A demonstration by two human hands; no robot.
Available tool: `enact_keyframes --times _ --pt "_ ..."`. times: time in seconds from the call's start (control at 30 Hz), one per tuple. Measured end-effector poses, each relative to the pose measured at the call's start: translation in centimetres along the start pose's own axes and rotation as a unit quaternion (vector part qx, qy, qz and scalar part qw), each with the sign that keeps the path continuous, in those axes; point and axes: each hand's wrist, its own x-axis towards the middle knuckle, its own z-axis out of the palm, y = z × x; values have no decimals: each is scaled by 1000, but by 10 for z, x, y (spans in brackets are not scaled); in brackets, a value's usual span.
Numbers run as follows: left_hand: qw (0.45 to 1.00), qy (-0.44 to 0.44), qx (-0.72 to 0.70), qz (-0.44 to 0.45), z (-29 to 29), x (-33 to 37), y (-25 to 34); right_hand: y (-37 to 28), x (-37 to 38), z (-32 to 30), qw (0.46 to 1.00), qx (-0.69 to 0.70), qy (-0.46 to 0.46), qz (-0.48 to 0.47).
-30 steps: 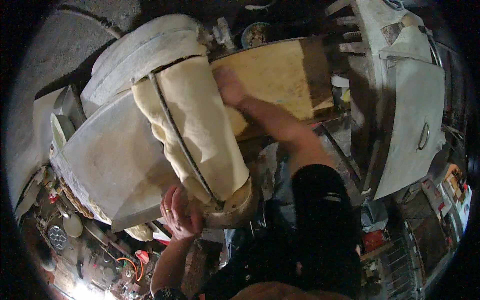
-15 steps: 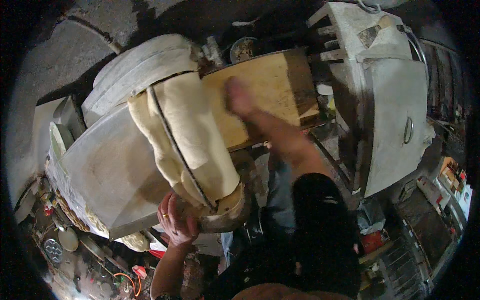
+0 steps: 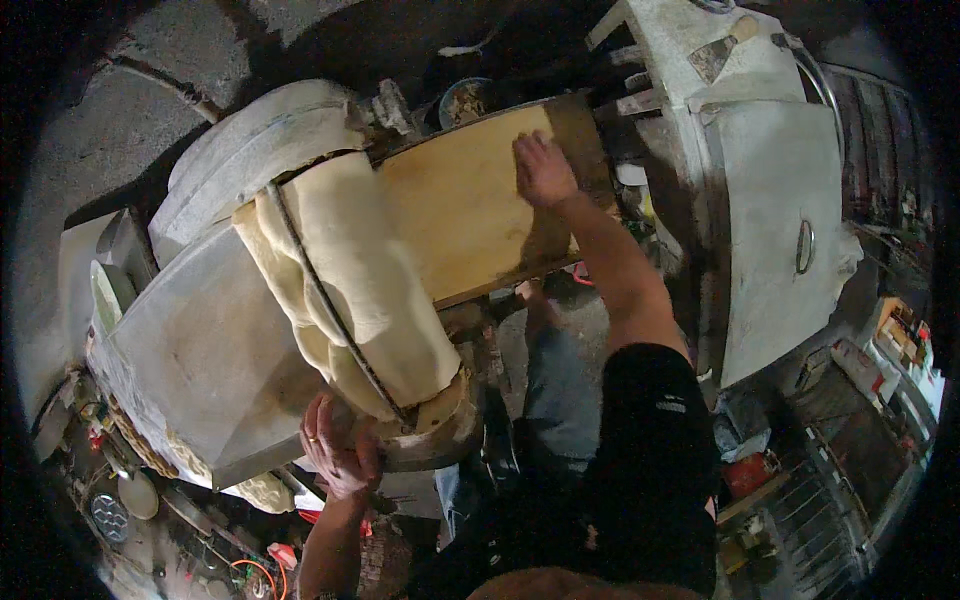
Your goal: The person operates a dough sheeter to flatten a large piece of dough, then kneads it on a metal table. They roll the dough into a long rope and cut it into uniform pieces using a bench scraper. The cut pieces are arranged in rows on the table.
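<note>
A thick, pale sheet of dough (image 3: 375,290) lies over the dough rolling machine, sagging in folds along its left side. A thin dark rod (image 3: 325,300) crosses the sheet lengthwise. Near the machine's front end, my left hand (image 3: 340,450) rests against the edge of the grey metal tray (image 3: 220,340), thumb apart from the fingers, with nothing seen in it. My right hand (image 3: 545,172) lies with fingers stretched on the wooden board (image 3: 455,200), toward its far right part, and holds nothing. The board slopes away to the right of the dough.
A rounded, flour-dusted housing (image 3: 265,140) stands at the machine's far end. Beyond the board is a bucket (image 3: 467,103). To the right stands a white cabinet (image 3: 780,240) with a scraper (image 3: 722,52) on top. A red object (image 3: 750,470) sits on the floor at lower right.
My right hand has swept rightward across the board, from beside the dough to the far right part. The dough's left folds have shifted slightly. My left hand stays at the tray edge.
</note>
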Motion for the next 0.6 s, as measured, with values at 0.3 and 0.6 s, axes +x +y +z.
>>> enact_keyframes --times 0.3,0.6 --pt "999 7 -27 -17 1 -10 0 -86 -56 -49 908 52 -316 269" --pt "1000 -17 -15 -7 -15 8 6 -78 -27 -141 916 136 -242 289"
